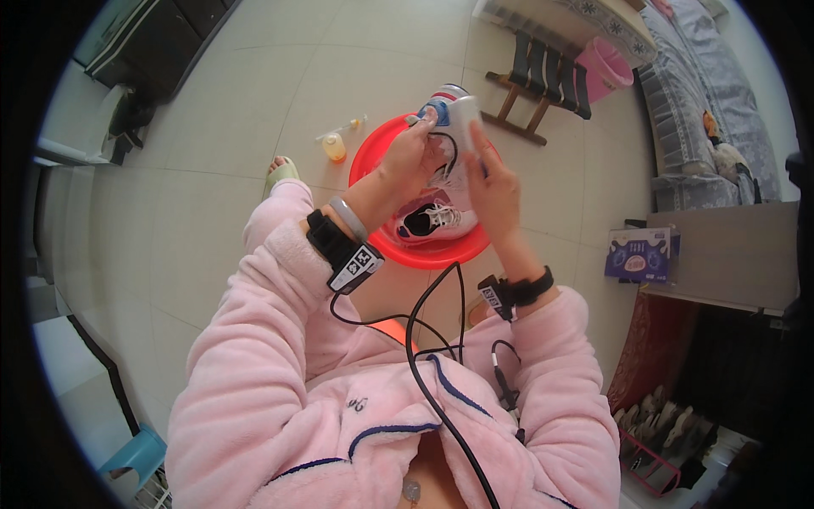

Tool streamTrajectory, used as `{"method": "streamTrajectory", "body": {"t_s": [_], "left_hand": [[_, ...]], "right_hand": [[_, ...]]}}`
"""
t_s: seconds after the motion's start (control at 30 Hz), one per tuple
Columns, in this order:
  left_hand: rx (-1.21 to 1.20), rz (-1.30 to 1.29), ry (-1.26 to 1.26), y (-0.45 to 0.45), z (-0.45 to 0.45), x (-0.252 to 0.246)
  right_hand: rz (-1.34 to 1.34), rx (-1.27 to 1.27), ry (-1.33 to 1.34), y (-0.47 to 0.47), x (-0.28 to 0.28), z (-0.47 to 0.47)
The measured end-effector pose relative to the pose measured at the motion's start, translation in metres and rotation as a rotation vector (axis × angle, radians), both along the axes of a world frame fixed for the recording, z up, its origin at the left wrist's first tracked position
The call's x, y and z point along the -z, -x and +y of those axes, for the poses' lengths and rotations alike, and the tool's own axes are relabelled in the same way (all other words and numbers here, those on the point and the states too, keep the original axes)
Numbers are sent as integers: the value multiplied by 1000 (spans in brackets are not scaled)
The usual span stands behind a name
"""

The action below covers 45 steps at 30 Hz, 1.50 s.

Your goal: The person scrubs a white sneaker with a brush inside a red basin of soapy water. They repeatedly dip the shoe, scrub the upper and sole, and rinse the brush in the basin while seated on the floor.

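A red plastic basin stands on the floor before me. Above its far part my left hand grips a sneaker, with white, blue and red parts showing near its end. My right hand is closed around a pale, whitish tool, perhaps a brush, held along the sneaker's right side; its working side is hidden. A second white sneaker with white laces and a dark inside lies in the basin near its close rim. Each of my wrists wears a black strapped device.
Left of the basin, an orange-yellow bottle and a detached pump top are on the floor. A folding stool and a pink bin are beyond right. A purple box is at right. Black cables cross my lap.
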<state>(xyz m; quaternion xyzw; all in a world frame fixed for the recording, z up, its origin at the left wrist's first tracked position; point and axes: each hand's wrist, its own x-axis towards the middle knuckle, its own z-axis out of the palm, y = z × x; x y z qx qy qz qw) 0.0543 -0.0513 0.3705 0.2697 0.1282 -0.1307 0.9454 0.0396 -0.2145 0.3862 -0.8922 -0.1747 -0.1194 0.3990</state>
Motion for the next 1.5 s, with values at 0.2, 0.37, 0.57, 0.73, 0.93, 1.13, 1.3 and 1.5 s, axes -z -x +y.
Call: {"method": "streamTrajectory", "body": {"t_s": [0.2,0.37,0.57,0.73,0.93,1.13,1.3,1.5], "left_hand": [[79,-20,21,-2,3,-1],[26,93,-67,3,-2,-12],[7,46,-59,-2,3,-1],[-87,76,-31,-2,3,2],[-207,41,-261,-9,0,2],[-211,-25,-371,-8,2,2],[-182,97,-238,-6,0,-6],[-31,131,-314,-6,10,-5]], "right_hand": [[26,-19,219,1,-9,-3],[55,7,47,-2,-18,-5],[197,51,-15,5,-16,-2],[99,-10,-13,12,-5,-3],[133,25,-86,14,2,-4],[77,58,-51,11,1,-4],[88,42,-12,21,-3,0],[7,19,117,28,-14,16]]}}
